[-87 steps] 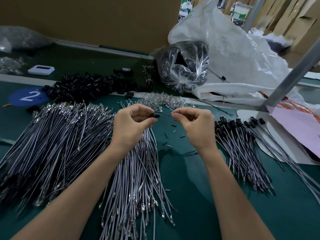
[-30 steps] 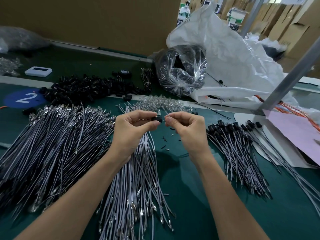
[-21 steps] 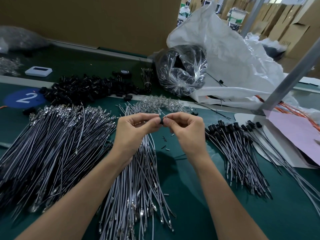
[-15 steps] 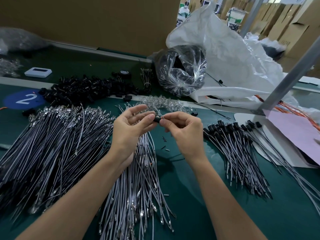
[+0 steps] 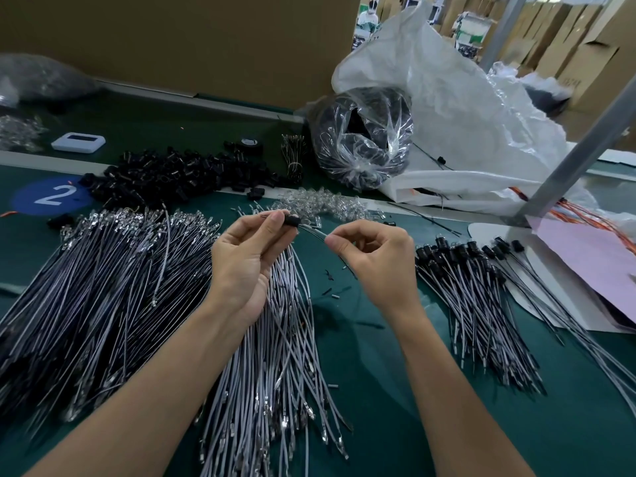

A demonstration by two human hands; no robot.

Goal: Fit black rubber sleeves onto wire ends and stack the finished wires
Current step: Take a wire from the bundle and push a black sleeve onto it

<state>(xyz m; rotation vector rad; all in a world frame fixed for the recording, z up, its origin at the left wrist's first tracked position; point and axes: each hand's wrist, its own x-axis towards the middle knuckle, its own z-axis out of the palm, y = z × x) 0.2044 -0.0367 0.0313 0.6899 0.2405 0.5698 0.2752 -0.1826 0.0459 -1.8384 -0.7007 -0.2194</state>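
My left hand (image 5: 246, 259) pinches a small black rubber sleeve (image 5: 291, 221) between thumb and fingertips above the table. A thin wire (image 5: 315, 232) runs out of the sleeve to my right hand (image 5: 375, 256), which pinches it a short way to the right. Under my left hand lies a fan of bare grey wires (image 5: 275, 356). A bigger heap of grey wires (image 5: 93, 284) covers the left. Finished wires with black sleeves (image 5: 475, 290) are stacked at the right. Loose black sleeves (image 5: 179, 177) are piled at the back.
A green mat (image 5: 378, 390) covers the table. Clear small parts (image 5: 320, 204) lie behind my hands. A clear bag of black parts (image 5: 361, 136) and a white sack (image 5: 464, 108) stand at the back right. A grey metal post (image 5: 568, 163) and pink paper (image 5: 592, 263) are at the right.
My hands, close together half a second ago, have drawn apart. The right hand has slid rightward along the wire while the left keeps the sleeve.
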